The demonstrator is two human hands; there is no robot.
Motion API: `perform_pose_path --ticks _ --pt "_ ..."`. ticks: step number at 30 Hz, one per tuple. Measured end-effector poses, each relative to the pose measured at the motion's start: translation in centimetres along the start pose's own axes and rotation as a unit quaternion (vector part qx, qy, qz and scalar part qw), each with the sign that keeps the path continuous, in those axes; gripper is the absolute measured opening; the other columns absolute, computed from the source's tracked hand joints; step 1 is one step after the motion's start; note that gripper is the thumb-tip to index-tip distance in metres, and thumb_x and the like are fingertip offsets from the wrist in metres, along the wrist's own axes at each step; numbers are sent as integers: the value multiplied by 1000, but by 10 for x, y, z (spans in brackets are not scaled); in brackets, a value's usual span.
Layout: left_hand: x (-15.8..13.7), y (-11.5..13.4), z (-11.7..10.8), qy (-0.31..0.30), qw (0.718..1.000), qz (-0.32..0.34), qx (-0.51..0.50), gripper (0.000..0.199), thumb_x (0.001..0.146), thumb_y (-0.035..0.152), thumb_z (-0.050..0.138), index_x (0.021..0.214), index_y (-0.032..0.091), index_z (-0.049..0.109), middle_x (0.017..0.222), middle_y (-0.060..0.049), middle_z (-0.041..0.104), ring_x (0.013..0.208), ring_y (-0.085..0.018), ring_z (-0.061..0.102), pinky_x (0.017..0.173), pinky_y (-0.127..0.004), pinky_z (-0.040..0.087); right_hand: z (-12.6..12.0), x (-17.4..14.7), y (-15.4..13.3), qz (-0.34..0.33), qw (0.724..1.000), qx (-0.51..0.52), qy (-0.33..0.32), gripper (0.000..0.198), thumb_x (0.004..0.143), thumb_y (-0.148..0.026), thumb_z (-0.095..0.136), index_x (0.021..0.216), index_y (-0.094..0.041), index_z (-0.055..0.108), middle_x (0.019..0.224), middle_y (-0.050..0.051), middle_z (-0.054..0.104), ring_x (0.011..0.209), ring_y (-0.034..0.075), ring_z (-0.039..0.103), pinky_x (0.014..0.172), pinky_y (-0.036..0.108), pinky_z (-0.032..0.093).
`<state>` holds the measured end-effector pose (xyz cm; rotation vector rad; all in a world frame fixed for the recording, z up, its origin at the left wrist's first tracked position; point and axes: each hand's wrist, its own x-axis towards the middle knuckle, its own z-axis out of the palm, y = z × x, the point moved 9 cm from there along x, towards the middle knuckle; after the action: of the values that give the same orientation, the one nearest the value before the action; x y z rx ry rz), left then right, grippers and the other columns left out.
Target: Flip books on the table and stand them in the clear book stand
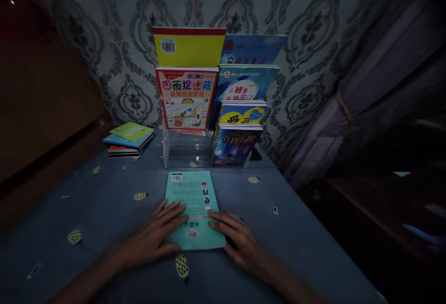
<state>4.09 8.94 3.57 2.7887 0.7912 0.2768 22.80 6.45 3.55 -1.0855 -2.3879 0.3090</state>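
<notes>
A teal paperback book (192,197) lies flat on the table, with a barcode at its far left corner and small pictures along its right side. My left hand (162,229) rests on its left edge, fingers stretched over the cover. On the right edge lies my right hand (239,236), its fingertips on the cover and the thumb by the near right corner. Both hands are open and flat rather than wrapped round the book. Beyond the book stands a clear acrylic book rack (188,155) holding several books, among them a red-bordered picture book (186,100) and a dark blue book (235,146).
A small stack of books (130,137) with a green one on top sits at the back left. The blue patterned tablecloth (114,211) covers the table up to the patterned wall (135,62). A tied curtain (324,127) hangs at the right, past the table edge.
</notes>
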Motion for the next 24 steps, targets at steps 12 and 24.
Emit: perform_pose_path --ticks 12,24 --pt "29 -5 -2 -15 1000 19 3 70 101 49 42 157 37 2 164 -4 12 150 -30 17 121 -58 16 -5 8 26 3 999 -18 47 62 83 1 42 141 -21 50 147 11 51 135 23 49 108 45 47" --pt "53 -64 -6 20 996 -92 1 55 103 49 33 152 24 33 158 -8 33 147 -24 31 121 -46 25 -13 44 26 39 995 -84 27 39 89 -11 50 121 -24 67 126 9 68 122 26 58 105 49 44"
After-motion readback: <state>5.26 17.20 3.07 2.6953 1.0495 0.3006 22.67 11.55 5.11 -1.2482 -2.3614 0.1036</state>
